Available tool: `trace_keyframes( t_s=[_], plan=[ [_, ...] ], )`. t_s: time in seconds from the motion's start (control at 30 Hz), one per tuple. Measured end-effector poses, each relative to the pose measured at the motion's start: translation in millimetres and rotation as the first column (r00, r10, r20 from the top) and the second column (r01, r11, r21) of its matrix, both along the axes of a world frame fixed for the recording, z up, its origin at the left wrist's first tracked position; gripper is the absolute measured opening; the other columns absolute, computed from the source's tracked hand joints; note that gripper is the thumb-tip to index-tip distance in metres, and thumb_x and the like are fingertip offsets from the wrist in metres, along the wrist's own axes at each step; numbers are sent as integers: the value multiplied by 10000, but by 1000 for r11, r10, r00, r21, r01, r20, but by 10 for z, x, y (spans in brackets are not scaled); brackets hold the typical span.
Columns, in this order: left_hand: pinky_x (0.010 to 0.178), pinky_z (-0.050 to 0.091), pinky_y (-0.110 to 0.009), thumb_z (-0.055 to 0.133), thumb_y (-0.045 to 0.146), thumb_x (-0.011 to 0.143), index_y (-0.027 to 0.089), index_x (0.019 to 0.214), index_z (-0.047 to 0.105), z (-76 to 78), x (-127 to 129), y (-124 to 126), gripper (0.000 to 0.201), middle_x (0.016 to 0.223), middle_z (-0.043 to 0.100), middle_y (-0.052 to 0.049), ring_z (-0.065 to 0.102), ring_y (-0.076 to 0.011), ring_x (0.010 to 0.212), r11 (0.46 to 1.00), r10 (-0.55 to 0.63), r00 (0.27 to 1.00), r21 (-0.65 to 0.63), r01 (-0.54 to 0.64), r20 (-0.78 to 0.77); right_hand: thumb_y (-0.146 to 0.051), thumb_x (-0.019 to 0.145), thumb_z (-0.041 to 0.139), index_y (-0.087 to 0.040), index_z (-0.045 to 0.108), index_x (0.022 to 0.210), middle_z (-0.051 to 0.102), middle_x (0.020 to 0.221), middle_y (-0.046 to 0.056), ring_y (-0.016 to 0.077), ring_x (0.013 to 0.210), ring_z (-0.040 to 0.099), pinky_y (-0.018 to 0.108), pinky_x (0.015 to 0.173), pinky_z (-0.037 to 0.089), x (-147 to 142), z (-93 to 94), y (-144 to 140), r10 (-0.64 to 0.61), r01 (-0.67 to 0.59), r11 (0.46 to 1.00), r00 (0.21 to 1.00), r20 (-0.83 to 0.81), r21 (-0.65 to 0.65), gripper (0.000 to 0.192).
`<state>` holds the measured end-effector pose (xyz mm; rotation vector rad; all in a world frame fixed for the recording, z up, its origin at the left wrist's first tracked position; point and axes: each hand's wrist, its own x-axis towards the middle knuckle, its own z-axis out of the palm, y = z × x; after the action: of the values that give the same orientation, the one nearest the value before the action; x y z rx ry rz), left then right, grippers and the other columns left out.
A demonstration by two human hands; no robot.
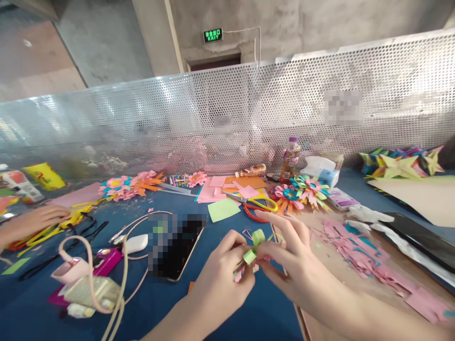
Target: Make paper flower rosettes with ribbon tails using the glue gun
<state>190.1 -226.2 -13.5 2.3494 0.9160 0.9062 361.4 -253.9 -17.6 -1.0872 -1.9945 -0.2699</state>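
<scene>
Both my hands meet low in the middle over the blue table (231, 312). My left hand (222, 272) pinches a small folded paper piece (253, 248), light green loops with pink strips below. My right hand (287, 258) grips the same piece from the right, its fingers curled over it. Just behind my hands lie scissors with yellow and red handles (261, 206) and a light green paper square (223, 209).
A phone (176, 248) lies left of my hands, with a pink cable and small pink gadgets (103, 263). Finished paper flowers (302, 192), bottles (289, 161) and coloured sheets stand at the back. Pink scraps (359, 248) cover a brown board. Another person's hand (33, 220) rests far left.
</scene>
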Motion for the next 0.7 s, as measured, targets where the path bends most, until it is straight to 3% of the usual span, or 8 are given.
trace_keyframes(
  t_s=[0.43,0.7],
  plan=[
    [635,466,-197,461,79,801,187,772,533,5,-6,8,133,852,472,-7,509,-90,683,998,-3,1000,-71,2,-10,-162,855,543,-210,633,801,426,1316,90,297,1169,371,566,938,356,39,54,-4,15,-16,1000,999,35,17,116],
    [637,476,-202,455,59,790,183,768,524,21,-6,-12,143,850,470,-12,510,-94,685,999,-10,1000,-34,9,-30,-177,860,539,-213,644,817,437,1315,90,291,1162,393,556,941,373,26,55,-4,-2,-1,999,999,46,49,119]
  ],
)
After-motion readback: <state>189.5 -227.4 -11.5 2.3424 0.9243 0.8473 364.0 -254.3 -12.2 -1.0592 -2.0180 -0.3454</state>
